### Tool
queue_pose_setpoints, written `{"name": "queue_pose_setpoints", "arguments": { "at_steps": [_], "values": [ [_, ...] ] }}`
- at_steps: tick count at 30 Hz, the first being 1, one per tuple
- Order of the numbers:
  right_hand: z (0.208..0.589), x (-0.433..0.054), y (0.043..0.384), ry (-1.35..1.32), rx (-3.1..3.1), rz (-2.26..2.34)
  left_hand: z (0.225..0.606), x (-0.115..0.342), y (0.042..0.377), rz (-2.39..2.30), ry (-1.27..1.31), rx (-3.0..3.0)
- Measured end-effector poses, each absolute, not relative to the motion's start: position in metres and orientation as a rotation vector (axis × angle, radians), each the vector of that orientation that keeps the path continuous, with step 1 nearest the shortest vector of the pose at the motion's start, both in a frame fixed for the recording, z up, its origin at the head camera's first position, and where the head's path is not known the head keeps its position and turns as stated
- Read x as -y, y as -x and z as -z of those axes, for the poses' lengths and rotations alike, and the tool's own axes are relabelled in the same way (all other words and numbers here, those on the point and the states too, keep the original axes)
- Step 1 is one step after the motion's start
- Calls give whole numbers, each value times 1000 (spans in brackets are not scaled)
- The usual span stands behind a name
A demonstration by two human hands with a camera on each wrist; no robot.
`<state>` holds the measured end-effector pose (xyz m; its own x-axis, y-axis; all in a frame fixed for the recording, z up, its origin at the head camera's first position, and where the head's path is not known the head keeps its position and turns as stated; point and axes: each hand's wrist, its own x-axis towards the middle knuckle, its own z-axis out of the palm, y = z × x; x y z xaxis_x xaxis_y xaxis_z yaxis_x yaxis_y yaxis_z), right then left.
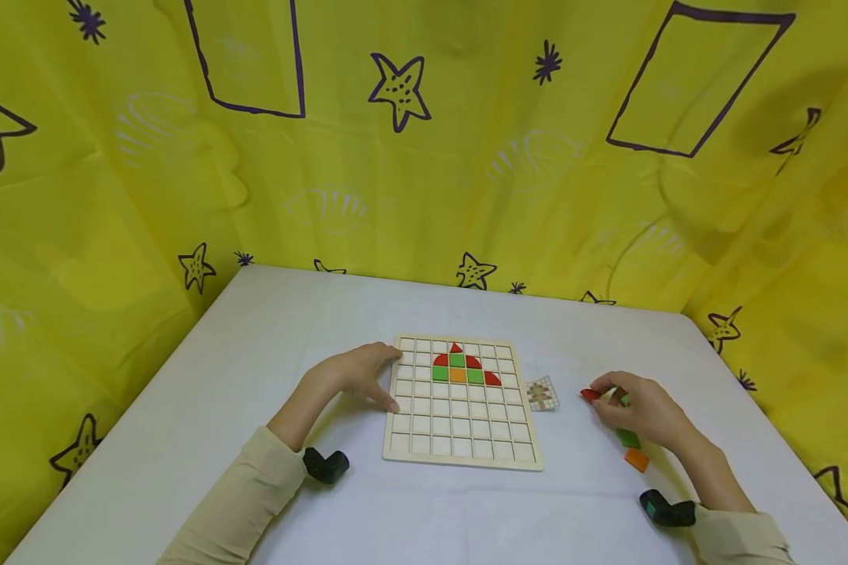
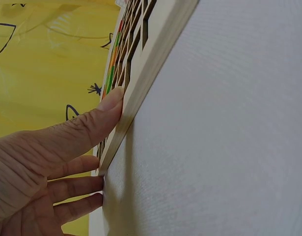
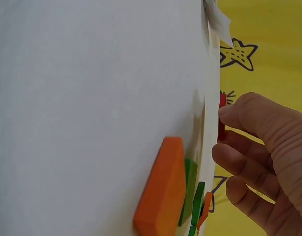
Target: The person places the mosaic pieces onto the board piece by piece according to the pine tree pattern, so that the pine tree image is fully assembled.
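A wooden grid board [image 1: 459, 431] lies on the white table, with red, green and orange tiles set in several upper cells. My left hand [image 1: 363, 374] rests at the board's left edge; in the left wrist view the thumb [image 2: 111, 101] touches the frame and the fingers are fairly straight. Off to the right of the board, my right hand [image 1: 639, 408] pinches a red tile [image 1: 590, 395] between thumb and fingers, seen edge-on as a thin red piece [image 3: 222, 118] in the right wrist view. Below that hand lie a green tile [image 1: 628, 438] and an orange tile [image 1: 637, 460].
A small printed pattern card [image 1: 542, 394] lies against the board's right side. More green and orange pieces [image 3: 205, 209] sit partly behind the right hand. A yellow curtain [image 1: 424, 173] stands along the table's far edge. Black wrist devices [image 1: 325, 465] are on both arms.
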<state>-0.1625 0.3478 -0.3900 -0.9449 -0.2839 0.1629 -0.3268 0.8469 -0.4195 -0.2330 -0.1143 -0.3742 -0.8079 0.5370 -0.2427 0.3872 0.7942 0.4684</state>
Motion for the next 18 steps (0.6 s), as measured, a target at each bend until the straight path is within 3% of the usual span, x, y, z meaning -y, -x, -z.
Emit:
{"name": "queue_pose_setpoints", "arguments": {
  "at_steps": [18],
  "values": [
    [371,-300,188,-729,2765,-708,376,114,235,-568,-705,-2613]
  ]
}}
